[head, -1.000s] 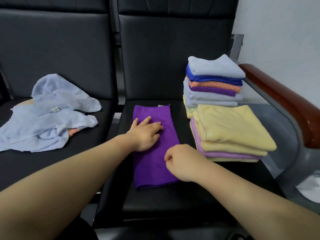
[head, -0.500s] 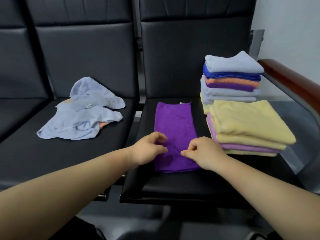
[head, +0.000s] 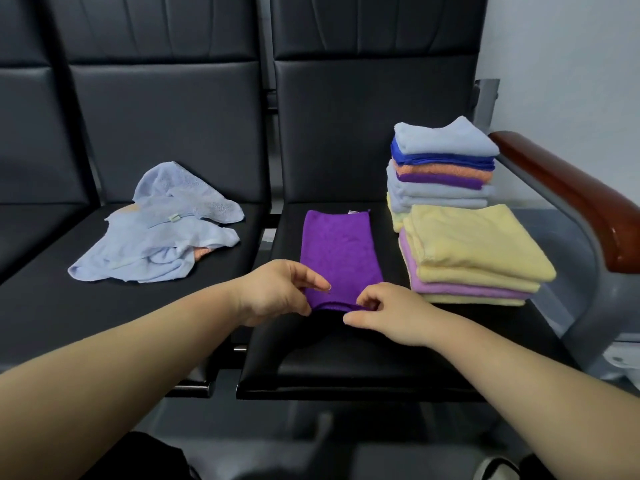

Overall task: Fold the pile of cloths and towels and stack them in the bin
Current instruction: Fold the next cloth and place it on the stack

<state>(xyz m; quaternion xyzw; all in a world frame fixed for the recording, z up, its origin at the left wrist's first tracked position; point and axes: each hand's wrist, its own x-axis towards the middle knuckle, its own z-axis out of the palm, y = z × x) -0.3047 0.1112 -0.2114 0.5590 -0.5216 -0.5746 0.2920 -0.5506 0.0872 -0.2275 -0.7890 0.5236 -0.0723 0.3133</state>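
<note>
1. Where the black seat (head: 346, 358) stood, we saw two folded stacks (head: 467, 244) at its right side.
2. The purple cloth (head: 337, 251) lay flat beside them.
3. Our left hand (head: 273, 292) and right hand (head: 391, 313) each pinched its near edge.

Dim, even indoor light, soft shadows, wide-angle bending at edges, slightly soft focus

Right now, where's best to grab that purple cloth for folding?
Its two near corners, from the front: the purple cloth lies flat as a long strip running away, and the left hand and right hand pinch that near edge.
</note>
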